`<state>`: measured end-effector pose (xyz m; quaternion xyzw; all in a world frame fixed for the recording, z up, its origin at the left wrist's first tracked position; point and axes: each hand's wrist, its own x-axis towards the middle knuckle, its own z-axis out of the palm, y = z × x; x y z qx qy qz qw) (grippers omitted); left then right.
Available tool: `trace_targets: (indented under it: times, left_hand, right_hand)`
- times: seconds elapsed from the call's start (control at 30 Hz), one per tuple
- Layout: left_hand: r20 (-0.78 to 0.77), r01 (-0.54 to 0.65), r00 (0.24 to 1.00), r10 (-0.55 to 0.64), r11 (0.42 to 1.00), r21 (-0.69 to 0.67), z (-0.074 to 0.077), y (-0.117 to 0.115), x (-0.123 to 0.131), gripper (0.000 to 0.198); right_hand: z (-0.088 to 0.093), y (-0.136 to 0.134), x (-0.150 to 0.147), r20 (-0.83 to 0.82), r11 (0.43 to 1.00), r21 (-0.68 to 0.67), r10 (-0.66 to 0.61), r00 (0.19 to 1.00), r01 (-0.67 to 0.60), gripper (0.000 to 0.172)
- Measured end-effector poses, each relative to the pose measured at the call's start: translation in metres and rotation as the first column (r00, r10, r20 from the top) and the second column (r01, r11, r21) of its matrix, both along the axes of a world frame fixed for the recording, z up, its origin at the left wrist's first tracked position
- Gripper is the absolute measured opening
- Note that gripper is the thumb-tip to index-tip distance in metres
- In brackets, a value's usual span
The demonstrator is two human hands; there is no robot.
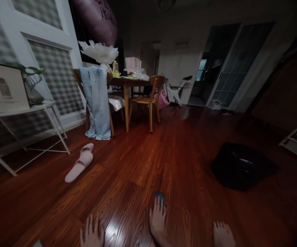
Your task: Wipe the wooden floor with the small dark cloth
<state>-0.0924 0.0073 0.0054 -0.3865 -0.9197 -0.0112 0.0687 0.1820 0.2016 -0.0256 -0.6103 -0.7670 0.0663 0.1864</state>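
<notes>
My right hand lies flat over a dark blue-grey cloth on the wooden floor. Its fingers are stretched out, and the cloth shows beyond the fingertips and along the right side. To the left, at the bottom edge, my left hand has its fingers spread and holds nothing. It is at or just over the floor; I cannot tell whether it touches. A bare foot shows at the bottom right.
A pink slipper lies ahead on the left, near a white side table. Jeans hang over a chair by the dining table. Another wooden chair stands beside it. A black bin-like object sits at right.
</notes>
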Motion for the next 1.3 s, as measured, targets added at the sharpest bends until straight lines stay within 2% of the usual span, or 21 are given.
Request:
trace_targets:
  times: [0.07, 0.13, 0.23, 0.3, 0.4, 0.43, 0.47, 0.5, 0.6, 0.67, 0.7, 0.77, 0.9, 1.0, 1.07, 1.13, 1.2, 1.3]
  left_hand:
    - [-0.009, 0.013, 1.000, -0.013, 1.000, -0.016, 0.000, -0.001, 0.000, 0.064]
    - [-0.015, 0.025, 1.000, -0.026, 0.999, -0.025, 0.001, -0.001, 0.000, 0.063]
    - [-0.019, 0.016, 1.000, -0.016, 1.000, -0.022, 0.002, -0.001, 0.002, 0.062]
    - [-0.020, 0.003, 1.000, -0.003, 1.000, -0.009, 0.004, 0.000, 0.003, 0.061]
    - [-0.005, 0.015, 1.000, -0.015, 0.999, 0.035, 0.005, -0.001, 0.005, 0.061]
    - [0.003, 0.021, 1.000, -0.022, 0.998, 0.051, 0.005, -0.001, 0.005, 0.061]
    - [0.009, 0.022, 1.000, -0.023, 0.998, 0.067, 0.005, -0.002, 0.005, 0.061]
    - [0.015, 0.018, 1.000, -0.019, 0.997, 0.079, 0.005, -0.002, 0.005, 0.061]
    - [0.024, 0.002, 1.000, -0.005, 0.995, 0.098, 0.006, -0.003, 0.006, 0.060]
    - [0.030, -0.004, 1.000, 0.001, 0.995, 0.104, 0.006, -0.003, 0.007, 0.060]
    - [0.034, -0.005, 0.999, 0.001, 0.994, 0.107, 0.005, -0.003, 0.007, 0.061]
    - [0.046, -0.012, 0.999, 0.007, 0.993, 0.115, 0.003, -0.003, 0.007, 0.061]
    - [0.053, -0.010, 0.999, 0.004, 0.992, 0.130, -0.002, -0.003, 0.005, 0.061]
    - [0.042, -0.003, 0.999, -0.002, 0.992, 0.126, -0.005, -0.003, 0.003, 0.061]
    - [0.046, -0.007, 0.999, 0.001, 0.992, 0.127, -0.005, -0.003, 0.002, 0.061]
    - [0.050, -0.009, 0.999, 0.002, 0.992, 0.124, -0.005, -0.003, 0.002, 0.062]
    - [0.042, -0.003, 0.999, -0.001, 0.994, 0.108, -0.003, -0.003, 0.002, 0.062]
    - [0.024, 0.007, 1.000, -0.008, 0.998, 0.063, 0.000, -0.003, 0.003, 0.061]
  right_hand:
    - [-0.006, -0.027, -0.025, -0.014, 0.982, -0.077, 0.173, 0.985, -0.174, 0.063]
    - [-0.014, -0.055, -0.050, -0.023, 0.914, -0.123, 0.388, 0.922, -0.387, 0.067]
    - [-0.023, -0.091, -0.081, 0.003, 0.734, -0.121, 0.674, 0.739, -0.668, 0.066]
    - [-0.019, -0.104, -0.093, 0.019, 0.592, -0.105, 0.804, 0.594, -0.799, 0.060]
    - [0.008, -0.097, -0.087, -0.017, 0.392, -0.074, 0.919, 0.394, -0.917, 0.055]
    - [0.020, -0.089, -0.080, -0.044, 0.360, -0.069, 0.931, 0.363, -0.931, 0.058]
    - [0.033, -0.078, -0.072, -0.071, 0.370, -0.074, 0.924, 0.375, -0.926, 0.063]
    - [0.044, -0.065, -0.062, -0.090, 0.421, -0.090, 0.899, 0.429, -0.903, 0.067]
    - [0.067, -0.022, -0.033, -0.051, 0.696, -0.179, 0.699, 0.713, -0.695, 0.066]
    - [0.069, 0.004, -0.014, 0.021, 0.844, -0.194, 0.512, 0.858, -0.499, 0.064]
    - [0.066, 0.015, -0.004, 0.050, 0.892, -0.184, 0.428, 0.902, -0.413, 0.063]
    - [0.057, 0.029, 0.012, 0.079, 0.942, -0.143, 0.317, 0.945, -0.304, 0.061]
    - [0.040, 0.029, 0.022, 0.084, 0.975, -0.098, 0.210, 0.974, -0.202, 0.061]
    - [0.033, 0.008, 0.002, 0.045, 0.991, -0.106, 0.086, 0.995, -0.081, 0.063]
    - [0.028, -0.013, -0.017, 0.024, 0.989, -0.130, 0.071, 0.997, -0.068, 0.064]
    - [0.020, -0.036, -0.035, 0.010, 0.979, -0.122, 0.165, 0.986, -0.163, 0.065]
    - [0.010, -0.061, -0.051, 0.001, 0.939, -0.078, 0.335, 0.942, -0.334, 0.066]
    - [-0.004, -0.095, -0.067, -0.021, 0.803, -0.056, 0.593, 0.805, -0.594, 0.076]
